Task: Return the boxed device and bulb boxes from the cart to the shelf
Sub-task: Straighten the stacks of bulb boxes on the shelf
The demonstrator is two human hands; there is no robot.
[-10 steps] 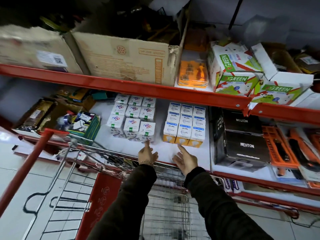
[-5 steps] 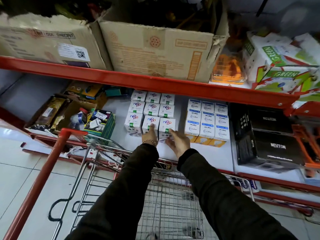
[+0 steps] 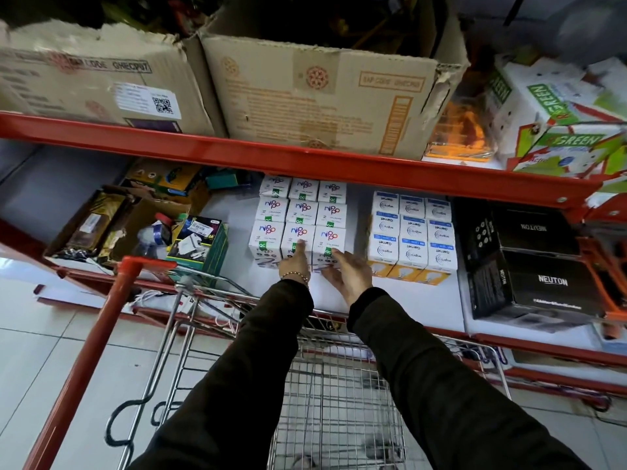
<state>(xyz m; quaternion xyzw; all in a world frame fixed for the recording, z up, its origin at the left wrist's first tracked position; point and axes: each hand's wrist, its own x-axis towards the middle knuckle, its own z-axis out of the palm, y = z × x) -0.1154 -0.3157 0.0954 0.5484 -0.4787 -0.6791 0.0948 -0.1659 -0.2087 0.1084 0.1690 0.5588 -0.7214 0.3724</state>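
Note:
A block of white bulb boxes with purple lettering [image 3: 300, 208] stands on the white lower shelf [image 3: 417, 300]. My left hand [image 3: 296, 262] rests flat on the front middle box, its fingers pointing up. My right hand [image 3: 349, 274] lies open against the front right box of the same block. Neither hand grips a box. To the right stands a second block of white and blue bulb boxes with orange bases [image 3: 412, 232]. Black boxed devices [image 3: 536, 266] are stacked further right. The wire cart [image 3: 339, 385] below my arms holds nothing that I can see.
A red shelf beam [image 3: 305, 157] runs overhead with torn cardboard cartons [image 3: 322, 93] and white and green boxes [image 3: 556, 120] on it. A carton of mixed goods [image 3: 142, 225] sits at the shelf's left. The cart's red handle [image 3: 101, 340] slants at the left.
Both hands moved forward and left from the shelf's front edge onto the front row of the purple-lettered bulb boxes. My view came closer to the shelf.

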